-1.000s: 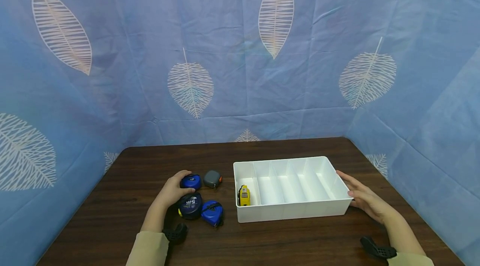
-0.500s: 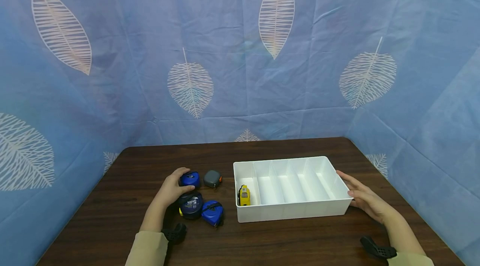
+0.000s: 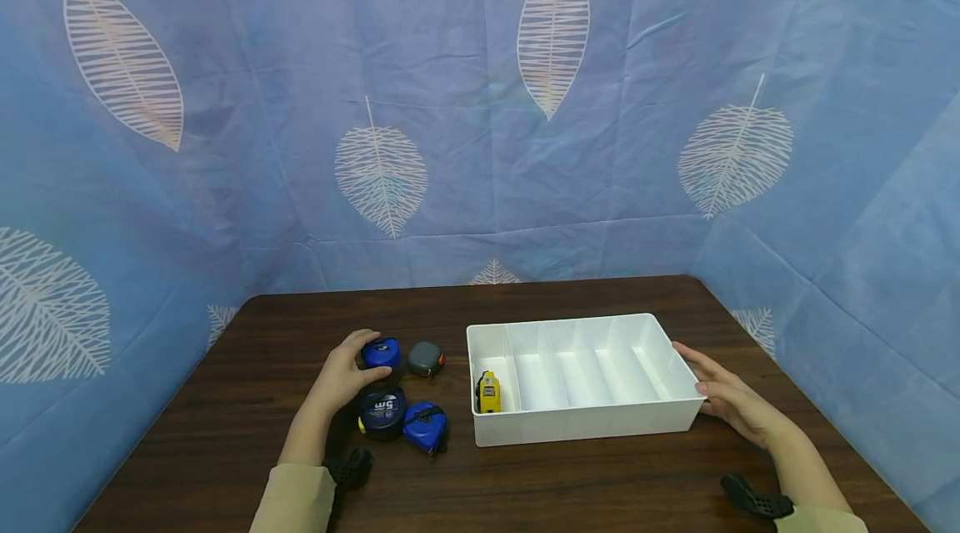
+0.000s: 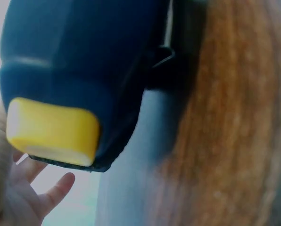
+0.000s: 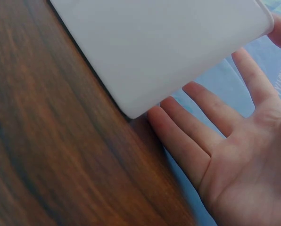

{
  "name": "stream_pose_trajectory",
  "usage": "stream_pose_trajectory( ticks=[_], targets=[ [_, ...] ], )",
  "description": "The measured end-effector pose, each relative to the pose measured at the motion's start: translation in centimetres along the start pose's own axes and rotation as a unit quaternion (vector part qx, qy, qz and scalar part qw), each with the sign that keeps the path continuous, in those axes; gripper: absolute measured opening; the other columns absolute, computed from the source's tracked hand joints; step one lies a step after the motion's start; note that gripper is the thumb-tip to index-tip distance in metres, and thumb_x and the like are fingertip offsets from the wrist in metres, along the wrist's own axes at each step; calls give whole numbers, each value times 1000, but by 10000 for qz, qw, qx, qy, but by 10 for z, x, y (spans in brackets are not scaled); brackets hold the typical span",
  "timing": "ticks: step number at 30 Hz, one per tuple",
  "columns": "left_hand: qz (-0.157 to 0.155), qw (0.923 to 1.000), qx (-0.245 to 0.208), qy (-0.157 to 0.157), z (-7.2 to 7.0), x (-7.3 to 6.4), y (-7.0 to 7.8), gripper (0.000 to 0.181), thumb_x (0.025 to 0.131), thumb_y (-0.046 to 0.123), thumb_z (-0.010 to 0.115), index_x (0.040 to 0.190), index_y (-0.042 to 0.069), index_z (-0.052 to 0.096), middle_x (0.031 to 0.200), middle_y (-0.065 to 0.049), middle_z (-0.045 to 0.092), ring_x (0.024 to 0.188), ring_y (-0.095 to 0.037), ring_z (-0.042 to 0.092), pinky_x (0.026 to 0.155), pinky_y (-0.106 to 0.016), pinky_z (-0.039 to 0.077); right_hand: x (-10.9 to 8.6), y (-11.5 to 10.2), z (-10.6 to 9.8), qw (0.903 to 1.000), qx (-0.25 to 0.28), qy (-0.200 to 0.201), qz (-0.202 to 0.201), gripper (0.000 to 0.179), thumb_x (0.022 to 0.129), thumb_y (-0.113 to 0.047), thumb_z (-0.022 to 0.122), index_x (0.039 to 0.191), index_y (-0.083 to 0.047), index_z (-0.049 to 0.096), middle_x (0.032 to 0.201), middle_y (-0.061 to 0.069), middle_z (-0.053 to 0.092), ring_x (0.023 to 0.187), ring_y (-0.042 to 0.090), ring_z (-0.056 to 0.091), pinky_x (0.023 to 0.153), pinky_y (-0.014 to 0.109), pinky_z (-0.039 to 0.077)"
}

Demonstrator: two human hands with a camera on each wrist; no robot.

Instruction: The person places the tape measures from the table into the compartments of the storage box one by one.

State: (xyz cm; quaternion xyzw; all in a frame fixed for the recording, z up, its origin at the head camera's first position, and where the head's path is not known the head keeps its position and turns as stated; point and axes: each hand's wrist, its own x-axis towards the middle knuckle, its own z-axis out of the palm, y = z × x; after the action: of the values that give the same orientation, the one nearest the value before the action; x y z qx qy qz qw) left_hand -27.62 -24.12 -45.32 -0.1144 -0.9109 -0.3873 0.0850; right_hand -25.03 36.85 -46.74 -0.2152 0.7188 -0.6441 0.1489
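In the head view my left hand [image 3: 343, 373] holds a small blue tape measure [image 3: 382, 354] between thumb and fingers, at the table's left. A dark navy tape measure [image 3: 382, 413] marked 5m lies just below that hand. It fills much of the left wrist view, its yellow button [image 4: 53, 132] in front and part of the hand behind. My right hand [image 3: 738, 404] touches the right end of a white divided box [image 3: 585, 420]. In the right wrist view its straight, spread fingers [image 5: 211, 108] reach the box's end wall. A yellow tape measure [image 3: 488, 392] sits in the leftmost compartment.
A grey tape measure [image 3: 425, 359] with an orange spot lies right of the held one. Another blue tape measure [image 3: 425, 427] with a black strap lies nearer, beside the navy one. The dark wooden table [image 3: 570, 491] is backed by a blue leaf-patterned cloth [image 3: 465, 166].
My left hand and the small blue tape measure have shifted slightly upward in the head view. The navy tape measure has turned a little. My right hand and the box stay still.
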Motion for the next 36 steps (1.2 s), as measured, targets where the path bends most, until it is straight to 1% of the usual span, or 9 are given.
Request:
stream_pose_trajectory(
  ticks=[5,13,18,27,36],
  targets=[
    [102,9998,107,107,-1,0,3,67,81,22,79,137,-1,49,143,-22,40,124,-42,44,94,-56,41,0,1,0,10000,15,48,19,64,98,-12,39,155,-17,11,140,-27,33,120,8,49,89,40,44],
    [210,9995,65,229,-1,1,6,66,79,23,80,134,0,52,137,-16,45,117,-37,51,89,-52,46,1,1,0,10000,14,20,-13,63,99,-11,37,155,-17,10,140,-27,32,120,5,48,89,40,45],
    [265,9992,60,287,-1,2,10,65,80,23,80,134,1,52,136,-16,45,116,-37,52,89,-52,47,0,1,0,10000,16,55,-6,63,99,-12,38,155,-17,11,140,-27,32,120,4,48,89,42,44],
    [407,9981,6,454,-1,1,15,60,79,17,80,131,2,53,133,-15,46,112,-35,54,87,-50,48,0,1,0,9999,24,116,-4,64,98,-12,40,155,-16,11,140,-27,33,120,5,48,89,40,45],
    [601,9965,29,577,-4,2,24,63,78,17,80,133,2,53,132,-15,46,111,-35,55,86,-49,49,0,1,0,10000,-1,51,-34,64,98,-12,39,155,-16,11,141,-26,32,120,6,48,89,43,44]
  ],
)
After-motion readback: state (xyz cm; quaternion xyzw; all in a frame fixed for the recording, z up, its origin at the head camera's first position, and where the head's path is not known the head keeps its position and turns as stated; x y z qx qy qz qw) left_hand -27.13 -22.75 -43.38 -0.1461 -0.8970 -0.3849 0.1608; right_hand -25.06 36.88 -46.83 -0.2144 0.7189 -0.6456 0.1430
